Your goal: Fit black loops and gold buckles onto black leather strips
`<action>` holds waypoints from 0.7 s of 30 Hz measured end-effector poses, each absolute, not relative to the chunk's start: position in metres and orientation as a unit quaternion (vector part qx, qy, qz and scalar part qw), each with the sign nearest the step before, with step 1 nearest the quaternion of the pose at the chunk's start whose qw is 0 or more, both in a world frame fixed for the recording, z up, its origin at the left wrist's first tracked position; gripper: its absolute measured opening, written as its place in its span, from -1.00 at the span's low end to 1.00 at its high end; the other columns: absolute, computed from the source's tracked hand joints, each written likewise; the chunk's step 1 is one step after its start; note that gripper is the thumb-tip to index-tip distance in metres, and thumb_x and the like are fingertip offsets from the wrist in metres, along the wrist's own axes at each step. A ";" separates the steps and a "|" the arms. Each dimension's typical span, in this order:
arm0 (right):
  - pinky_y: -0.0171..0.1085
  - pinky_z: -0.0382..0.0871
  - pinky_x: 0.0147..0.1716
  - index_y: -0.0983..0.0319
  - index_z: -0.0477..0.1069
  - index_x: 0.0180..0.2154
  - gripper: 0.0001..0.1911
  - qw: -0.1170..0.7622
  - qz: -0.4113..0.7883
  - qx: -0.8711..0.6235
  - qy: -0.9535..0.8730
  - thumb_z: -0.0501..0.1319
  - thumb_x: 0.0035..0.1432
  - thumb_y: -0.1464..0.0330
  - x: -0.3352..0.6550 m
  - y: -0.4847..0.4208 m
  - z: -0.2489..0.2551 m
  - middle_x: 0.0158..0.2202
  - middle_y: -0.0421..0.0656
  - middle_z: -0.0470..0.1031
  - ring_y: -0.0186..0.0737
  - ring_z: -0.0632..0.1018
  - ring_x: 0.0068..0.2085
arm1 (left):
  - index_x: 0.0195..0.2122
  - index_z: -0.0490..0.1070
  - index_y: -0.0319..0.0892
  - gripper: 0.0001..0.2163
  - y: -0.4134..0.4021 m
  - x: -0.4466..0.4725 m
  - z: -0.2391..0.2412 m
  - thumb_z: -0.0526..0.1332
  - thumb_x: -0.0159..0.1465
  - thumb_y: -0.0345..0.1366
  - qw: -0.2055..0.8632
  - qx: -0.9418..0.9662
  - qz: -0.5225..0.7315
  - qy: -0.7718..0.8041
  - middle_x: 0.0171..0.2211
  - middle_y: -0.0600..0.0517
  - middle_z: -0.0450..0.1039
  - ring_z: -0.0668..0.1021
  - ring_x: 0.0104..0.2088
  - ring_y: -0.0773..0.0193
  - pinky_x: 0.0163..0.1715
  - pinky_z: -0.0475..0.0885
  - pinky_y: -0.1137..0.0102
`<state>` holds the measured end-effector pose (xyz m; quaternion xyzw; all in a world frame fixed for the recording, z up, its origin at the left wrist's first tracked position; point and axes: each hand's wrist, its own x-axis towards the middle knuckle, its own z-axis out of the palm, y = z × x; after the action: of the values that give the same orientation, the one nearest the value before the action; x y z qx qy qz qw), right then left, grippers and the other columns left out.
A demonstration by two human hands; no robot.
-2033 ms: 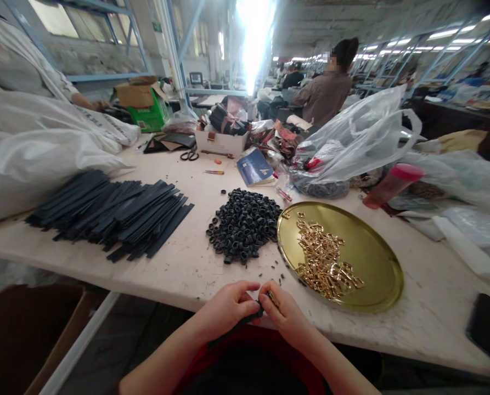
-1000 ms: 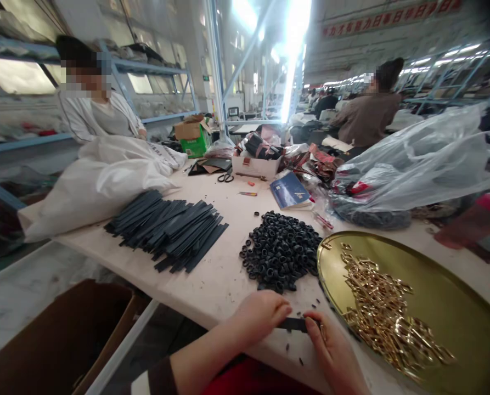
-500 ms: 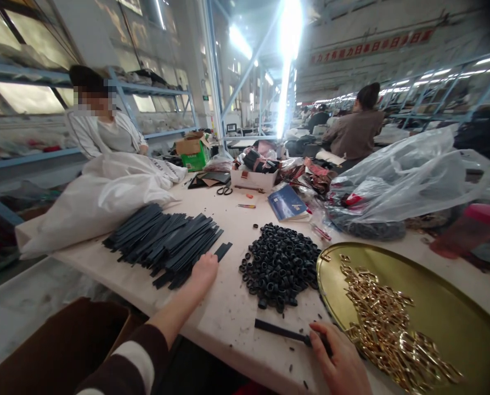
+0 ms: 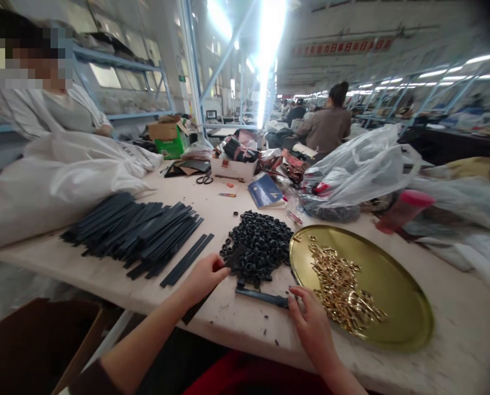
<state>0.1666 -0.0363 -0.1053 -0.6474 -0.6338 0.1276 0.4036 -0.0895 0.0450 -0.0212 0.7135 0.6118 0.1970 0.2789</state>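
Note:
My left hand [image 4: 206, 278] is closed on a dark leather strip [image 4: 196, 311], whose ends show on both sides of the fingers. It is just left of a heap of small black loops [image 4: 261, 244]. Two loose strips [image 4: 187, 260] lie side by side, left of that hand, next to a thick pile of dark strips [image 4: 133, 233]. My right hand [image 4: 310, 323] has its thumb and fingers closed around the right end of another black strip [image 4: 261, 297], low over the table below the loops. Right of it stands a round gold tray [image 4: 405, 307] bearing gold-coloured metal buckles [image 4: 339, 280].
A white sack [image 4: 63, 181] fills the table's left side. Behind are scissors [image 4: 204, 179], a blue booklet [image 4: 265, 191], a white box [image 4: 233, 169] and a clear plastic bag [image 4: 351, 175]. A pink-lidded cup [image 4: 405, 209] stands right. A co-worker [image 4: 63, 107] is across the table.
My left hand has moved right from the strip pile to beside the loops, bringing a strip. My right hand still holds its strip. The view has turned right.

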 end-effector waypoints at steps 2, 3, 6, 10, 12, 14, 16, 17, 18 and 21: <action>-0.14 0.27 -0.15 0.26 0.31 -0.25 -0.77 0.399 0.109 -0.651 -0.637 0.01 0.15 0.27 0.174 -0.030 -0.097 -0.23 -0.04 0.39 -0.12 0.41 -0.16 | -0.50 0.18 -0.18 -0.81 0.024 -0.069 -0.025 0.13 0.06 -0.17 0.474 0.632 0.247 0.561 -0.64 0.19 0.23 0.33 -0.61 0.42 -0.59 0.21 0.53; -0.17 0.29 -0.19 0.26 0.32 -0.25 -0.79 0.388 0.103 -0.652 -0.643 0.01 0.15 0.30 0.177 -0.025 -0.092 -0.25 -0.05 0.39 -0.14 0.42 -0.20 | -0.50 0.15 -0.17 -0.79 0.015 -0.060 -0.028 0.14 0.04 -0.15 0.559 0.572 0.264 0.539 -0.68 0.22 0.18 0.28 -0.67 0.45 -0.65 0.16 0.55; -0.24 0.28 -0.29 0.24 0.35 -0.27 -0.82 0.320 0.082 -0.645 -0.689 0.01 0.13 0.37 0.180 -0.004 -0.080 -0.31 -0.09 0.40 -0.19 0.43 -0.29 | -0.53 0.07 -0.14 -0.74 -0.002 -0.036 -0.041 0.17 -0.02 -0.14 0.702 0.418 0.288 0.499 -0.77 0.28 0.08 0.14 -0.78 0.52 -0.76 -0.01 0.59; -0.29 0.22 -0.32 0.22 0.39 -0.29 -0.82 0.226 0.032 -0.653 -0.722 0.02 0.12 0.42 0.171 0.031 -0.076 -0.35 -0.11 0.41 -0.21 0.43 -0.31 | -0.54 0.03 -0.12 -0.74 -0.008 -0.018 -0.052 0.17 -0.04 -0.20 0.751 0.339 0.312 0.473 -0.80 0.28 0.08 0.09 -0.81 0.54 -0.80 -0.09 0.60; -0.29 0.20 -0.36 0.22 0.40 -0.36 -0.86 0.214 0.030 -0.658 -0.722 0.06 0.10 0.42 0.166 0.046 -0.078 -0.39 -0.11 0.40 -0.21 0.42 -0.35 | -0.54 0.02 -0.12 -0.74 -0.008 -0.015 -0.052 0.18 -0.05 -0.21 0.758 0.326 0.316 0.468 -0.80 0.28 0.08 0.08 -0.81 0.55 -0.81 -0.11 0.61; -0.29 0.18 -0.39 0.23 0.39 -0.44 -0.88 0.212 0.036 -0.655 -0.724 0.10 0.07 0.42 0.166 0.054 -0.080 -0.43 -0.12 0.39 -0.22 0.41 -0.39 | -0.55 0.02 -0.12 -0.73 -0.008 -0.014 -0.050 0.19 -0.06 -0.21 0.764 0.317 0.315 0.466 -0.79 0.28 0.09 0.09 -0.82 0.55 -0.81 -0.11 0.61; -0.29 0.18 -0.39 0.22 0.37 -0.48 -0.89 0.212 0.044 -0.647 -0.731 0.11 0.05 0.43 0.170 0.055 -0.081 -0.42 -0.12 0.38 -0.22 0.41 -0.39 | -0.54 0.02 -0.12 -0.73 -0.010 -0.015 -0.050 0.19 -0.07 -0.21 0.771 0.309 0.312 0.461 -0.80 0.29 0.08 0.08 -0.82 0.55 -0.81 -0.11 0.61; -0.29 0.19 -0.38 0.22 0.37 -0.49 -0.88 0.210 0.046 -0.642 -0.736 0.10 0.05 0.44 0.172 0.053 -0.081 -0.40 -0.12 0.39 -0.22 0.41 -0.37 | -0.54 0.03 -0.12 -0.73 -0.010 -0.015 -0.051 0.19 -0.07 -0.21 0.773 0.306 0.314 0.459 -0.80 0.29 0.08 0.08 -0.82 0.55 -0.81 -0.11 0.61; -0.29 0.20 -0.36 0.22 0.36 -0.49 -0.88 0.213 0.051 -0.637 -0.740 0.10 0.05 0.44 0.175 0.050 -0.081 -0.39 -0.12 0.39 -0.22 0.41 -0.35 | -0.54 0.03 -0.12 -0.73 -0.011 -0.015 -0.051 0.18 -0.07 -0.22 0.774 0.303 0.316 0.458 -0.79 0.29 0.09 0.08 -0.82 0.55 -0.82 -0.10 0.61; -0.27 0.23 -0.34 0.23 0.33 -0.48 -0.88 0.281 0.119 -0.628 -0.716 0.10 0.07 0.36 0.181 0.034 -0.077 -0.41 -0.14 0.38 -0.23 0.40 -0.36 | -0.53 0.03 -0.12 -0.75 -0.012 -0.014 -0.051 0.17 -0.05 -0.23 0.778 0.299 0.313 0.455 -0.79 0.28 0.10 0.08 -0.82 0.55 -0.82 -0.08 0.61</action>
<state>0.1807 0.0342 -0.0773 -0.6278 -0.7162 0.1188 0.2808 -0.0137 -0.0124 -0.0509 0.2988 0.4553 0.3135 0.7779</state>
